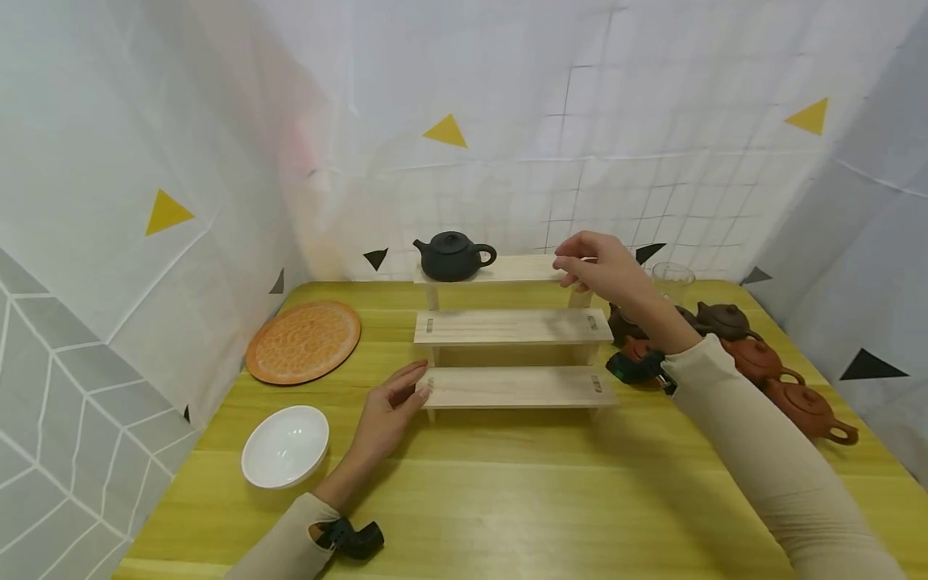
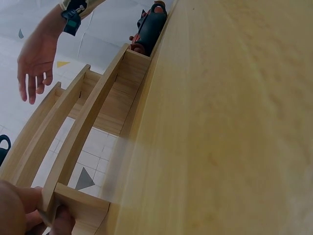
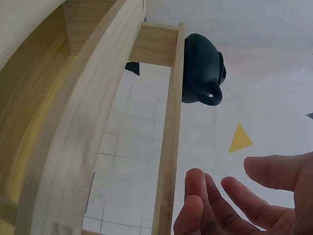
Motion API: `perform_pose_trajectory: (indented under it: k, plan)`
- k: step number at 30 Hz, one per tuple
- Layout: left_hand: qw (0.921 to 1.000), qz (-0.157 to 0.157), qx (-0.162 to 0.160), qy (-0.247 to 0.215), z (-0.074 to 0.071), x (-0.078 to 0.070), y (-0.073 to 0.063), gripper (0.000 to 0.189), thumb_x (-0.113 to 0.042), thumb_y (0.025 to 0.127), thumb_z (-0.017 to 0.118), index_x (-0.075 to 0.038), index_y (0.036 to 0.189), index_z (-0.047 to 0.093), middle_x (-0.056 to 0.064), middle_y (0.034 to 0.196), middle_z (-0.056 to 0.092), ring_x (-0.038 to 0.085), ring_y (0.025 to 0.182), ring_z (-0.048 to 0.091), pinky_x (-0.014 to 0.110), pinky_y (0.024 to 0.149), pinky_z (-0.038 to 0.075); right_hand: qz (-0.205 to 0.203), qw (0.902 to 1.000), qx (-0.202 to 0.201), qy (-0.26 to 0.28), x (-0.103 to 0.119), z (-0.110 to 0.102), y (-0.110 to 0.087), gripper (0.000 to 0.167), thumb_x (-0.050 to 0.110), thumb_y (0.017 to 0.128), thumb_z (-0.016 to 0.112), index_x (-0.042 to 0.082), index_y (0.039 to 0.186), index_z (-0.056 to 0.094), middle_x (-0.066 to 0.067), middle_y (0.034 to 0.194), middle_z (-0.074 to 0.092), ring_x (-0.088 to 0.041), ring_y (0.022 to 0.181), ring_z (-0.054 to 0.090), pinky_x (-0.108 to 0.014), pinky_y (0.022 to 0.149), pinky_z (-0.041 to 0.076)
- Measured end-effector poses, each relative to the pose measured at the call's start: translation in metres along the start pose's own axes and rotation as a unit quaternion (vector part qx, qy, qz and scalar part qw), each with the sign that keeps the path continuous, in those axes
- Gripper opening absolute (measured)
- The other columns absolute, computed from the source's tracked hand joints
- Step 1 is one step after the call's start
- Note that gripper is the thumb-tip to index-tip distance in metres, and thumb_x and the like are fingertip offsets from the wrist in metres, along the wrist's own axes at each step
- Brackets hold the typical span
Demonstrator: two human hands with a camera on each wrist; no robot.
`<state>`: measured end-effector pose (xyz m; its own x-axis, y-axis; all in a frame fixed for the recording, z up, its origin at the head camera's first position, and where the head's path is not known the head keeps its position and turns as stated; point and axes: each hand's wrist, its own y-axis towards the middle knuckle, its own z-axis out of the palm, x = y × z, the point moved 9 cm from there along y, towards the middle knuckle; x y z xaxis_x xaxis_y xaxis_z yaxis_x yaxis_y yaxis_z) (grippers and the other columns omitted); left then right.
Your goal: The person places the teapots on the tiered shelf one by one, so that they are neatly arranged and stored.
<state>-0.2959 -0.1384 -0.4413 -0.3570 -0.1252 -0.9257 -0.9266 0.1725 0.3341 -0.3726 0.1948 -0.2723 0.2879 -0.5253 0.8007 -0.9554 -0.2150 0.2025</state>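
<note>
A three-tier wooden stand (image 1: 515, 387) is in the middle of the table. On the left part of its top board sits a black teapot (image 1: 451, 258), spout to the left. My left hand (image 1: 388, 409) pinches the left end of the lowest board; in the left wrist view its fingers (image 2: 62, 221) curl at the board's corner. By the right end of the top board, my right hand (image 1: 605, 267) holds nothing. Its fingers (image 3: 222, 205) are loosely bent in the right wrist view, with the thumb apart from them.
On the left lie a round orange-brown mat (image 1: 304, 342) and a white bowl (image 1: 286, 447). Several brown and reddish teapots (image 1: 805, 407) crowd the right side, partly behind my right forearm. A clear glass (image 1: 673, 278) stands behind them. White cloth (image 1: 493, 72) hangs around the table.
</note>
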Motion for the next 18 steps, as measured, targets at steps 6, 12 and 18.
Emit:
perform_pose_trajectory:
  k: [6,12,18]
  plan:
    - [1.0,-0.003,0.0,-0.007,0.001,0.0,0.0,0.039,-0.003,0.098,0.072,0.006,0.136,0.065,0.015,0.146,0.058,0.029,0.137,0.051,0.047,0.109,0.043,0.009,0.9999,-0.005,0.008,-0.012,-0.013,-0.018,0.034,0.023,0.109,0.058,-0.004,0.131,0.061,-0.021,0.123,0.068,-0.017,0.088,0.07,-0.029,0.072,0.059]
    - [1.0,-0.007,-0.002,-0.005,0.001,0.0,0.0,0.04,-0.003,0.099,0.071,0.006,0.137,0.065,0.013,0.147,0.058,0.028,0.137,0.052,0.047,0.109,0.043,0.005,0.9999,-0.011,-0.005,-0.021,-0.025,-0.034,0.037,0.027,0.108,0.06,-0.002,0.13,0.062,-0.019,0.122,0.067,-0.017,0.088,0.069,-0.029,0.071,0.058]
    - [0.9999,-0.009,-0.003,-0.004,0.001,0.0,0.0,0.04,-0.004,0.099,0.072,0.006,0.137,0.065,0.012,0.147,0.058,0.027,0.137,0.051,0.047,0.109,0.043,0.024,0.9996,-0.01,-0.013,-0.039,-0.037,-0.053,0.041,0.031,0.109,0.058,-0.002,0.133,0.059,-0.019,0.124,0.067,-0.016,0.088,0.069,-0.028,0.07,0.058]
